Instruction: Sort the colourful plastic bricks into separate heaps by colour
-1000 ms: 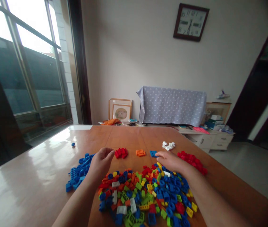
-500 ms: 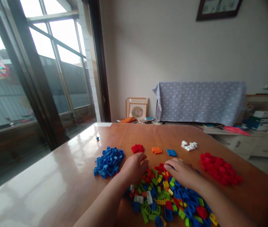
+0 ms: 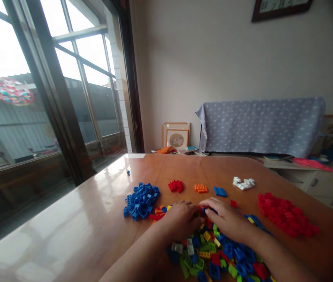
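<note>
A heap of mixed toy building bricks (image 3: pixel 213 246) in green, blue, red, yellow and clear lies on the table in front of me. My left hand (image 3: pixel 184 219) rests palm down over the heap's far left part, fingers loosely bent and thumb apart. Facing it, my right hand (image 3: pixel 227 219) lies over the far right part, its fingers curved and spread. The fingertips of both hands come close together at the heap's far edge, with dark blue and red bricks between them. The bricks under both palms are hidden.
Sorted piles surround the heap: blue bricks (image 3: pixel 143 200) at left, red bricks (image 3: pixel 286 215) at right. Farther back on the wooden table (image 3: pixel 96 219) are small groups of red bricks (image 3: pixel 176 186), orange bricks (image 3: pixel 200 188), blue bricks (image 3: pixel 220 191) and white bricks (image 3: pixel 243 183).
My left hand has moved right and lower onto the heap, nearer my right hand. Orange, red and yellow bricks now show left of it. The view has turned slightly left.
</note>
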`<move>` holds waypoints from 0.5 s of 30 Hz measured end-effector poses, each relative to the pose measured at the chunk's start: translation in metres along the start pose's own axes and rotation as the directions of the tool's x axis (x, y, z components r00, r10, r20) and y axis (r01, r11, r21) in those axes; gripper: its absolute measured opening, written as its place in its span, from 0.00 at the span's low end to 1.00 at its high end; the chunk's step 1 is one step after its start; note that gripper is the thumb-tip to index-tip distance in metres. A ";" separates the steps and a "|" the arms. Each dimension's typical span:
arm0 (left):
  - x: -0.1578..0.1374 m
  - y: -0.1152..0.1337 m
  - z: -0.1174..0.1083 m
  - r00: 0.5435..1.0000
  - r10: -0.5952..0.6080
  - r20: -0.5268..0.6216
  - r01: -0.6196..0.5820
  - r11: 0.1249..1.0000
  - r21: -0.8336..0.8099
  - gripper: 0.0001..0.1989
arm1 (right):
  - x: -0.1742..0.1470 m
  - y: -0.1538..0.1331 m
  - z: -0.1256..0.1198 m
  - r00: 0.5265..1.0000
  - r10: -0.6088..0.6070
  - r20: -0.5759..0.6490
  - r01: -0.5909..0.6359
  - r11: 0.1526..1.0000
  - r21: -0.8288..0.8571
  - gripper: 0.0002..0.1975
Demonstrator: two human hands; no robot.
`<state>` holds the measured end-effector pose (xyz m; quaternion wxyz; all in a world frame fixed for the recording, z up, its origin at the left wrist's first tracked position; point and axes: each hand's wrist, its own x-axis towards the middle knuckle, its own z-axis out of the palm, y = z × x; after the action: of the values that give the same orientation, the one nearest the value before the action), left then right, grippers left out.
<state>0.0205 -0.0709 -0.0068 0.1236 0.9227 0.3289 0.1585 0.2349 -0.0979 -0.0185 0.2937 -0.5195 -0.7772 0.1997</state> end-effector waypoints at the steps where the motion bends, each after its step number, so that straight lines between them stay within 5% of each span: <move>1: 0.000 0.000 0.000 1.000 -0.004 0.003 0.004 1.000 0.000 0.16 | 0.000 -0.002 0.000 1.000 -0.002 -0.002 0.002 1.000 0.022 0.18; 15: 0.002 0.000 -0.010 1.000 -0.008 0.023 0.008 1.000 0.030 0.13 | -0.002 -0.001 -0.001 0.999 0.049 0.021 -0.053 0.842 0.537 0.21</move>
<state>0.0180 -0.0685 0.0022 0.1141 0.9250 0.3335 0.1421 0.2354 -0.0999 -0.0178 0.4196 -0.4363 -0.6770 0.4186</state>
